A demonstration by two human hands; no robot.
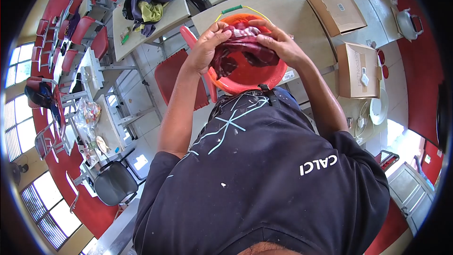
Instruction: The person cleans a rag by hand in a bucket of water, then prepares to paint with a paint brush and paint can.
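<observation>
A dark red cloth point(241, 47) with a pale checked patch hangs bunched between my two hands. My left hand point(207, 46) grips its left side, thumb bent over the fabric. At the other side my right hand point(281, 46) is closed on the same cloth with thumb and fingers. Below it is an orange-red bucket point(250, 81), close in front of my body. The cloth is over the bucket's mouth and covers much of the inside; a dark patch shows in there that I cannot make out. The bucket's yellow wire handle has a green grip point(232, 8) and lies toward the far side.
Two cardboard boxes point(337, 10) point(357, 71) stand on the tables to the right, near a metal kettle point(408, 24). A red chair point(175, 79) is left of the bucket. Piled clothes point(153, 0) lie on a table at the upper left. A black chair point(115, 182) stands lower left.
</observation>
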